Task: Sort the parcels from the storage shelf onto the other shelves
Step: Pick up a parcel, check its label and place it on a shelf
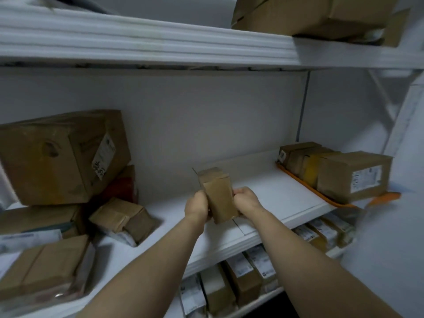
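Note:
A small brown cardboard parcel (pixel 218 193) stands upright over the middle of the white shelf (pixel 275 193). My left hand (pixel 197 206) grips its left side and my right hand (pixel 246 199) grips its right side, fingers curled round the edges. The parcel's lower end is near the shelf's front part; whether it touches the board I cannot tell. Both forearms reach in from the bottom of the view.
Brown boxes pile up at the left: a large labelled box (pixel 62 157) and a small parcel (pixel 124 218). A row of parcels (pixel 332 171) sits on an orange tray (pixel 305 187) at the right. The lower shelf holds several labelled parcels (pixel 241 278). One big box (pixel 309 14) lies on the top shelf.

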### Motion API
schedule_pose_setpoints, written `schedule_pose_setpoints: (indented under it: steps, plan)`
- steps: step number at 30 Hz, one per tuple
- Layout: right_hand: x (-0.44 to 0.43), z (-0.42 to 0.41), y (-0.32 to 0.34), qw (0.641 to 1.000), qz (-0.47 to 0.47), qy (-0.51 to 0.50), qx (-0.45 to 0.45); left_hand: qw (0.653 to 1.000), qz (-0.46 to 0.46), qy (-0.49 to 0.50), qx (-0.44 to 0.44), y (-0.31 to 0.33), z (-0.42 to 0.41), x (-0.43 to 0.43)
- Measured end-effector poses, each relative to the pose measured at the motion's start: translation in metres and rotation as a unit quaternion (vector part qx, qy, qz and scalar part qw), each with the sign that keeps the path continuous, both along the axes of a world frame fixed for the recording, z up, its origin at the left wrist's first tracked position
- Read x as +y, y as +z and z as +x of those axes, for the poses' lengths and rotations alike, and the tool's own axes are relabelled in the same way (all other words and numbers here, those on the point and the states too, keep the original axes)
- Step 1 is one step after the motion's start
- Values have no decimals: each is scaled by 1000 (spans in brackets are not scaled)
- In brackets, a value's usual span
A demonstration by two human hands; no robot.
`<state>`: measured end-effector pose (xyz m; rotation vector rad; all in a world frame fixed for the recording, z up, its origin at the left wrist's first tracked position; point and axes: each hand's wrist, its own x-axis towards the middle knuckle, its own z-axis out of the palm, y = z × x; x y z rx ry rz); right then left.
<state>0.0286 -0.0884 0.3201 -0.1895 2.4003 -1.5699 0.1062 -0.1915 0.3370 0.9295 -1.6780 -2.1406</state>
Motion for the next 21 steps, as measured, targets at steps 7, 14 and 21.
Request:
schedule_pose_setpoints:
  steps: [7, 14, 21]
  plan:
    - [30, 54, 7, 994, -71, -36, -71, 993, -59, -79, -69, 2, 43, 27]
    - [45, 70, 4, 993, -63, -14, -94, 990, -60, -111, -69, -7, 49, 36]
    - [59, 63, 2, 998, 57, 5, 21, 981, -43, -166, -89, -7, 56, 49]
